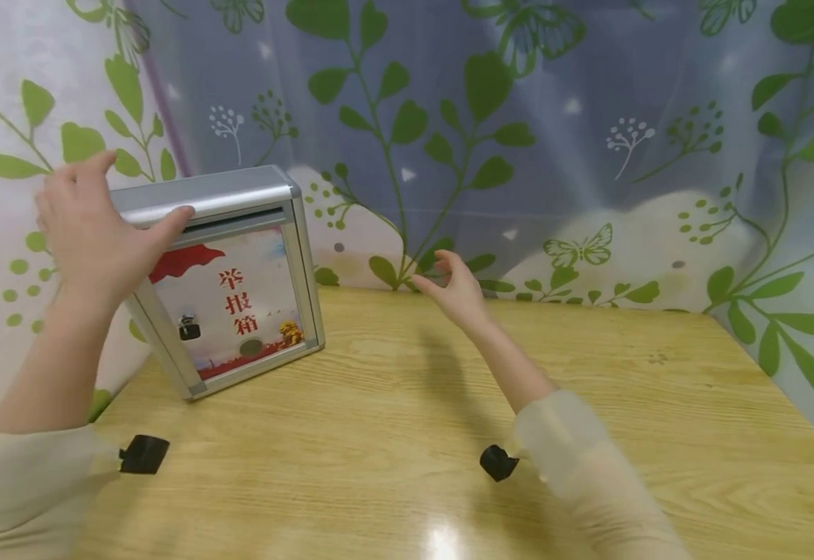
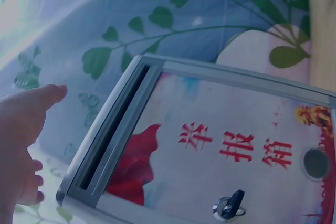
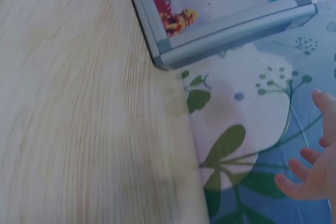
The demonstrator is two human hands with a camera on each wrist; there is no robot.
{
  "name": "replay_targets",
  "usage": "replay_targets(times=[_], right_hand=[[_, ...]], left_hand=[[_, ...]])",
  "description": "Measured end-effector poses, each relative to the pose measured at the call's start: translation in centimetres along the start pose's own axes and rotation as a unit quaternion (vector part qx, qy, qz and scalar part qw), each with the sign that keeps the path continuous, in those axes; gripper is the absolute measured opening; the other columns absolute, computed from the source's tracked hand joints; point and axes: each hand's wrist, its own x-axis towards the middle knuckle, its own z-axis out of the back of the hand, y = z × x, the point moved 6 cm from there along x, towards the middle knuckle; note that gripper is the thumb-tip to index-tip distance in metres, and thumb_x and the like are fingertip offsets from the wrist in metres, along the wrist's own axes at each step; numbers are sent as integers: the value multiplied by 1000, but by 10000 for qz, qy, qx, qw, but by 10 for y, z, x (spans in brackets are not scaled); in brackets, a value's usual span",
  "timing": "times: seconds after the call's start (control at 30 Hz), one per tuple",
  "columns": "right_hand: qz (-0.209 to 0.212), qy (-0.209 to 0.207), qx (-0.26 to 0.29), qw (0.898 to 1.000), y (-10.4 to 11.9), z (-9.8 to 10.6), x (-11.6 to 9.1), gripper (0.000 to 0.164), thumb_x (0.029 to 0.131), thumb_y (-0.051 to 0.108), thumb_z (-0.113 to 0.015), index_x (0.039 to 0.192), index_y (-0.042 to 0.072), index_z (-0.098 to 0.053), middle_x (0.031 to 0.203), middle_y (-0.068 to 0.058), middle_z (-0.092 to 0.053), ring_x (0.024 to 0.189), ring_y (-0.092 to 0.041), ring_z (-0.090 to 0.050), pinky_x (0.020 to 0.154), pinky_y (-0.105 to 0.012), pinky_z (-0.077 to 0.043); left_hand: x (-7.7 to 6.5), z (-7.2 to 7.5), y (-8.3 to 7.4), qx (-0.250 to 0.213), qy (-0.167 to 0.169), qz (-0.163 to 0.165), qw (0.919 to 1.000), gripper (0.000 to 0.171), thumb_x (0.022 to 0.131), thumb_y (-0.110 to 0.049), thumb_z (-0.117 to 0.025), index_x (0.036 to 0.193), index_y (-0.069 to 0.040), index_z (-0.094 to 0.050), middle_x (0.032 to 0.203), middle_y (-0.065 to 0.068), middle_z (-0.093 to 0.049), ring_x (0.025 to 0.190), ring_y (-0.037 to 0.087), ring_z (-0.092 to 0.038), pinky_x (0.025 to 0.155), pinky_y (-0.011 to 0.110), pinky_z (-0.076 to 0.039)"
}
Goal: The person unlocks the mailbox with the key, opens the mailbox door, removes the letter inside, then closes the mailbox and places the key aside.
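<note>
Box (image 1: 267,264) stands on table (image 1: 393,435) at approx 10 o'clock from the person, front turned twd them, red txt (image 1: 237,302) on its face. Slot (image 1: 239,218) at face's 12, lock (image 1: 188,330) at its 8, dk oval spot (image 1: 250,348) btwn 5 & 6.

L hand (image 1: 92,225) at box's 10 o'clock, near top edge: thumb spread wide of fingers, fingers loosely bent. Thumb overlaps box top in head view, but L wrist view shows a gap, so apart.

R hand (image 1: 457,294) in the air at box's 3 o'clock, well apart: fingers spread, loosely curved, thumb off them.

Lt sleeves (image 1: 589,443) on both arms, blk unit (image 1: 498,463) by each cuff. Curtain (image 1: 659,78) w/ grn leaf print at 12 o'clock, behind table.
</note>
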Motion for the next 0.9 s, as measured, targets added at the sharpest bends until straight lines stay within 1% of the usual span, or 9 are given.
replay_targets(times=[0.13, 0.2, 0.27, 0.37, 0.47, 0.57, 0.7, 0.8, 0.9], right_hand=[[182, 12, 117, 9998, 13, -10, 6, 72, 86, 37, -65, 142, 8, -30, 136, -13, -41, 119, -32, -42, 95, -46, -40], [260, 13, 146, 9996, 18, -16, 9, 70, 86, 36, -66, 141, 9, -32, 136, -12, -41, 118, -31, -43, 93, -45, -41], [326, 16, 126, 9994, 23, -21, 11, 69, 86, 35, -66, 141, 10, -33, 135, -11, -42, 118, -30, -43, 93, -44, -42], [415, 50, 67, 9991, 29, -31, 15, 68, 85, 33, -67, 141, 10, -35, 135, -10, -44, 116, -29, -44, 92, -42, -42], [580, 101, -23, 9983, 35, -40, 19, 67, 86, 30, -67, 141, 10, -36, 134, -12, -45, 114, -29, -46, 91, -42, -42], [715, 170, -70, 9973, 41, -50, 21, 66, 86, 28, -67, 141, 9, -36, 134, -13, -45, 116, -29, -46, 94, -42, -40], [851, 314, -27, 9959, 47, -61, 25, 67, 86, 29, -67, 141, 8, -35, 136, -14, -43, 120, -30, -44, 99, -41, -38], [864, 448, 141, 9952, 52, -70, 27, 68, 86, 28, -67, 142, 7, -34, 138, -14, -42, 122, -32, -42, 99, -40, -38], [802, 585, 243, 9948, 57, -79, 28, 68, 86, 27, -67, 142, 8, -33, 138, -14, -41, 122, -32, -43, 97, -40, -40]], left_hand=[[5, 5, 23, -404, 651, 781, 9940, 86, 83, -38, -63, 146, -2, -16, 147, 22, -14, 134, 35, -10, 109, 47, -12], [5, 5, 36, -660, 1051, 1101, 9861, 93, 84, -41, -62, 148, -5, -5, 151, 19, -1, 137, 34, -1, 109, 51, -9], [3, 4, 47, -861, 1373, 1303, 9781, 99, 84, -44, -61, 148, -9, 5, 151, 18, 11, 137, 35, 5, 108, 55, -7], [-2, 1, 63, -1004, 1784, 1567, 9662, 108, 83, -49, -61, 146, -13, 19, 149, 20, 21, 136, 39, 12, 104, 63, -5], [-8, -4, 76, -984, 2157, 1702, 9565, 113, 83, -50, -61, 142, -12, 27, 147, 26, 22, 134, 46, 10, 99, 68, -8], [-17, -11, 86, -1075, 2724, 1780, 9394, 113, 85, -49, -59, 139, -9, 32, 145, 31, 20, 132, 52, 6, 96, 71, -12], [-29, -24, 96, -1401, 3405, 1882, 9105, 106, 89, -43, -56, 139, -8, 31, 144, 34, 18, 131, 54, 0, 94, 70, -20], [-38, -33, 101, -1500, 3675, 1909, 8978, 102, 90, -41, -56, 141, -8, 26, 145, 33, 15, 131, 54, -3, 93, 69, -25], [-48, -43, 105, -1439, 3900, 1858, 8903, 101, 91, -41, -56, 142, -4, 23, 145, 35, 10, 130, 54, -6, 91, 69, -27]])
